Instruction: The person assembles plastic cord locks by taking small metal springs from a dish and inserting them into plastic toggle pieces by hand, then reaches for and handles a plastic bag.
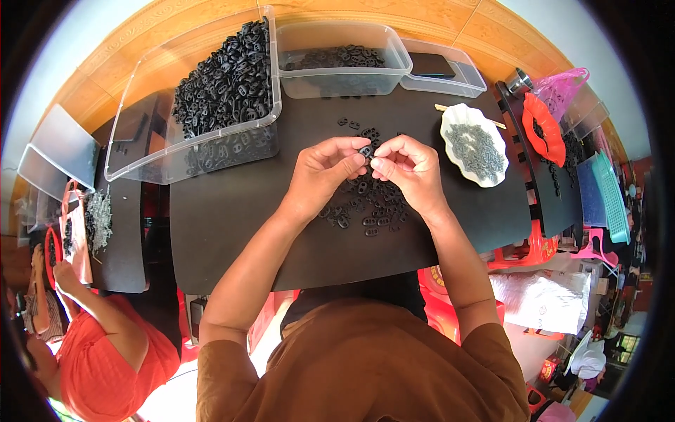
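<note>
My left hand [325, 172] and my right hand [410, 169] meet over the middle of the dark table [225, 239]. Between their thumbs and forefingers they pinch one small black oval plastic piece [365, 151], which looks like a cord lock with holes through it. My fingertips cover part of it. Under and around both hands lies a loose heap of similar black pieces [373, 204]. To the right of my right hand stands a white scalloped dish [494, 180] of tiny grey parts [472, 149], too small to name.
A large clear bin [119, 165] of black pieces [225, 84] stands at the far left. Beside it are a clear tub [344, 84] and a shallow clear tray [450, 86]. Chopsticks [498, 124] lie behind the dish. A person in red [112, 352] sits at the left.
</note>
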`<state>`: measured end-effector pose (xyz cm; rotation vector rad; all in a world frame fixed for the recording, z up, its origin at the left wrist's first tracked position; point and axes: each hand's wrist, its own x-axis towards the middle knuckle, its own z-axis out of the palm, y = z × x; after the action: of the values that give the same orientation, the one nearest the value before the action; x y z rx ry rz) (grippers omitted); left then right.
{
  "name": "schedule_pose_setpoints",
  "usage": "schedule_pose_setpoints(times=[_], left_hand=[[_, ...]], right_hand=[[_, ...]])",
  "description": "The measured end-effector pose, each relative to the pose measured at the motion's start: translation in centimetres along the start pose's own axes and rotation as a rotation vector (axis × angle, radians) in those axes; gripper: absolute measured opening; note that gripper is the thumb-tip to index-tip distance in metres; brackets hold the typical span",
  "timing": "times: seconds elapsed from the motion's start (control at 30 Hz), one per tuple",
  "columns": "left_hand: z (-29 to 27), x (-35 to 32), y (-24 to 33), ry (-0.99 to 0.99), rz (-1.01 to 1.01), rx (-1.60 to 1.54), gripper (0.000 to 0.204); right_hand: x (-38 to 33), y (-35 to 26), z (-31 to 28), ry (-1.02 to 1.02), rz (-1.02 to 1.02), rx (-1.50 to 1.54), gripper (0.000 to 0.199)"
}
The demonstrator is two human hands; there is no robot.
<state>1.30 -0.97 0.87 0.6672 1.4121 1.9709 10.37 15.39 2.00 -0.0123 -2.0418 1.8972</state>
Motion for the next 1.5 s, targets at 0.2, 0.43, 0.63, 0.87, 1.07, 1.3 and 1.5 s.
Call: schedule_pose_setpoints(times=[0.2, 0.43, 0.63, 0.87, 1.07, 1.3, 1.5], left_hand=[[-0.1, 0.2, -0.3, -0.04, 0.107, 0.057, 0.028], [-0.6, 0.4, -0.7, -0.026, -0.006, 0.002, 0.028], [-0.6, 0.4, -0.6, -0.058, -0.044, -0.048, 0.026], [-0.5, 0.4, -1.1, -0.094, -0.069, -0.075, 0.017], [-0.4, 0.3, -0.6, -0.078, -0.086, 0.003, 0.016], [-1.0, 0.3, -0.1, -0.096, -0.192, 0.063, 0.017], [-0.5, 0.2, 0.1, -0.05, -0.156, 0.052, 0.02]], right_hand=[[0.1, -0.1, -0.2, -0.024, 0.058, 0.029, 0.008], [0.2, -0.4, -0.4, -0.058, 0.123, 0.093, 0.01], [0.1, -0.5, -0.4, -0.069, 0.14, 0.12, 0.009], [0.2, -0.5, -0.4, -0.086, 0.157, 0.139, 0.009], [0.2, -0.5, -0.1, -0.055, 0.095, 0.12, 0.009], [0.1, -0.3, -0.4, -0.143, -0.024, -0.107, 0.018], [0.1, 0.0, -0.5, -0.127, 0.034, -0.073, 0.014]])
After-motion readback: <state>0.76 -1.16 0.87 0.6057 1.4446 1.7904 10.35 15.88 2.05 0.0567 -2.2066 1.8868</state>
